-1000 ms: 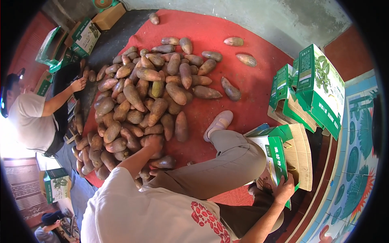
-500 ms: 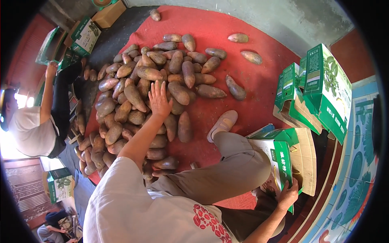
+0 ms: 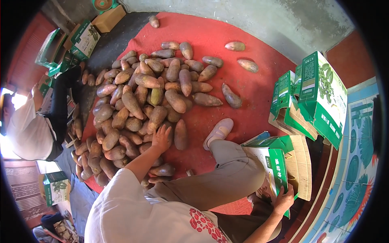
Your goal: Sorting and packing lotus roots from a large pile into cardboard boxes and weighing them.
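A large heap of brown, elongated tubers (image 3: 142, 101) lies on a red mat (image 3: 251, 93). My left hand (image 3: 161, 137) is stretched over the near edge of the heap, fingers spread, palm down on the tubers and holding nothing. One tuber (image 3: 180, 134) lies just to its right. My right hand (image 3: 283, 198) grips the lower edge of an open green-and-white carton (image 3: 275, 166) beside my bent knee (image 3: 239, 174). My foot in a pale shoe (image 3: 219, 131) rests on the mat.
Folded green-and-white cartons (image 3: 320, 93) stand at the right. More cartons (image 3: 83, 38) lie at the top left, another (image 3: 56, 188) at the lower left. A second person in a white top (image 3: 28, 129) sits left of the heap. Loose tubers (image 3: 243, 54) lie apart at the back.
My left hand reached far out over the heap half a second ago and has drawn back to its near edge. The person on the left lowered a raised arm. My right hand stays on the carton.
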`<state>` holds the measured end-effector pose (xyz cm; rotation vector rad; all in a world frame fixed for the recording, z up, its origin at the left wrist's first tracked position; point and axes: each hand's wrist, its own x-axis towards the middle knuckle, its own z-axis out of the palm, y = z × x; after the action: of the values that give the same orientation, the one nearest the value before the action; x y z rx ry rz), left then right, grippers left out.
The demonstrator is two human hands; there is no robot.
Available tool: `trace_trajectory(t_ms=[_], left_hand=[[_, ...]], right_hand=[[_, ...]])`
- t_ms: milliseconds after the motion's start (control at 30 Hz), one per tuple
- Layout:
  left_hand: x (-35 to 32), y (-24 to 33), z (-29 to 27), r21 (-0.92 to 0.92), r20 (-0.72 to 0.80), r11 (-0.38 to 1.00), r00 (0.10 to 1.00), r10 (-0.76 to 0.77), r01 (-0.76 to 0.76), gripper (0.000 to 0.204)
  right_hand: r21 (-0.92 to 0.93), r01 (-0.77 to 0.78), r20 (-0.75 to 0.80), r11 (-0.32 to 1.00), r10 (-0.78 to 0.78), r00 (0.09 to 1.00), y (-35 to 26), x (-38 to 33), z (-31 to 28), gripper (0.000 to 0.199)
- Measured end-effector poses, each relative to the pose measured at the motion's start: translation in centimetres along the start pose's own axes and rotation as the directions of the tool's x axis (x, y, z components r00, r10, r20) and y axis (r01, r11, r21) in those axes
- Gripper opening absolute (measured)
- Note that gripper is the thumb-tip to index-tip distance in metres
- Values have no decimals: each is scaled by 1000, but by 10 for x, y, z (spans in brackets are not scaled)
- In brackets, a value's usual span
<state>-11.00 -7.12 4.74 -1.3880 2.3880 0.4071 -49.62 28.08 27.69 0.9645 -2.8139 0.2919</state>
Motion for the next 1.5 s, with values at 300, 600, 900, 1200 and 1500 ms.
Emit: trace_trajectory(t_ms=[300,600,900,1200,1500], left_hand=[[22,-3,-53,-236,-205,969,972,-119,69,85],[55,-44,-103,-393,-638,918,703,-314,53,78],[27,-11,-48,-45,-93,983,979,-179,175,77],[37,3,-53,85,-14,996,1000,-12,14,74],[77,-5,-63,166,-17,983,997,-77,79,70]], right_hand=[[-6,26,-5,1000,-26,1000,1,0,-2,22],[23,9,14,1000,-10,1000,0,4,-4,21],[56,10,-8,998,-10,1000,0,2,-3,22],[49,-6,16,999,5,1000,0,3,-4,23],[43,1,12,999,-1,1000,3,3,-1,22]])
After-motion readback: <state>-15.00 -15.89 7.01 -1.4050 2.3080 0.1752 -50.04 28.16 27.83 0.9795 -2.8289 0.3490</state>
